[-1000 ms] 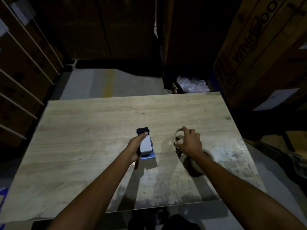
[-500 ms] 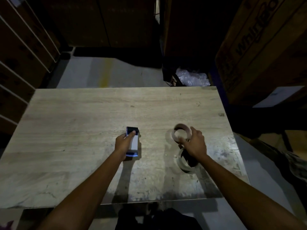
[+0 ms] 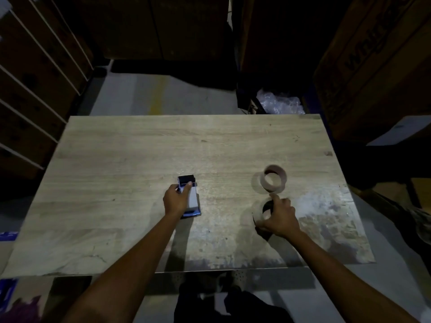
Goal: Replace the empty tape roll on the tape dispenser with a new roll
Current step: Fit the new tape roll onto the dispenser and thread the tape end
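A white and blue tape dispenser (image 3: 192, 197) lies on the wooden table (image 3: 140, 159) near its middle. My left hand (image 3: 175, 198) rests on the dispenser's left side, fingers wrapped over it. To the right, an empty cardboard tape core (image 3: 274, 178) sits alone on the table. Just in front of it lies a tape roll (image 3: 266, 212), mostly covered by my right hand (image 3: 278, 217), whose thumb and fingers curl around it. The forefinger points toward the empty core without touching it.
Large cardboard boxes (image 3: 373, 66) stand at the back right and shelving (image 3: 30, 89) at the left. A bag of clear plastic (image 3: 278, 104) lies on the floor beyond the table's far edge. The table's near right part is pale and worn.
My right hand has let go of the empty core, which stays on the table, and has drawn back onto the tape roll in front of it. The left hand stays on the dispenser.
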Demonstrator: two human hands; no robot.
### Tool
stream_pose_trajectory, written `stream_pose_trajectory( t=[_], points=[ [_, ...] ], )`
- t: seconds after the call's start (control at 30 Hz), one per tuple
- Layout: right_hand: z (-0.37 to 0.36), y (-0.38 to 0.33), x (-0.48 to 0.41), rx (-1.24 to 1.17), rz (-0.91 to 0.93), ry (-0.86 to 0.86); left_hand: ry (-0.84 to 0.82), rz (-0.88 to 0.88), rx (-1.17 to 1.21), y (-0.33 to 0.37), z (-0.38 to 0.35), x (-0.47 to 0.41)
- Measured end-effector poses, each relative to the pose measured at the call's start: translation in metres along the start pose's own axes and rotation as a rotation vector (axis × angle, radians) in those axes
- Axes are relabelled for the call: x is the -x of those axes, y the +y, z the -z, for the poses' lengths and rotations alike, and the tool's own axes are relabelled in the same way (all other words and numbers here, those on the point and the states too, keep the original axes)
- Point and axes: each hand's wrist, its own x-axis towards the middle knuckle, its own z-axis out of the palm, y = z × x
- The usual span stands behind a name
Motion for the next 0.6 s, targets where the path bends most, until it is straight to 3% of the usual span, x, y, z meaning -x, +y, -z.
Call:
stream_pose_trajectory(
  t=[0.17,0.27,0.43,0.6],
  points=[
    [-0.022,-0.047,0.010,-0.289,0.099,-0.010,-0.024,-0.164,-0.188,-0.011,0.027,-0.009],
    [-0.035,-0.078,0.009,-0.471,0.056,-0.019,-0.050,-0.360,-0.310,-0.021,0.046,-0.009],
    [-0.058,-0.115,0.003,-0.769,-0.012,-0.018,-0.258,-0.676,-0.603,-0.032,0.066,-0.006],
    [-0.074,-0.141,0.002,-0.957,-0.029,-0.068,-0.381,-0.771,-0.761,-0.033,0.070,-0.015]
  ],
)
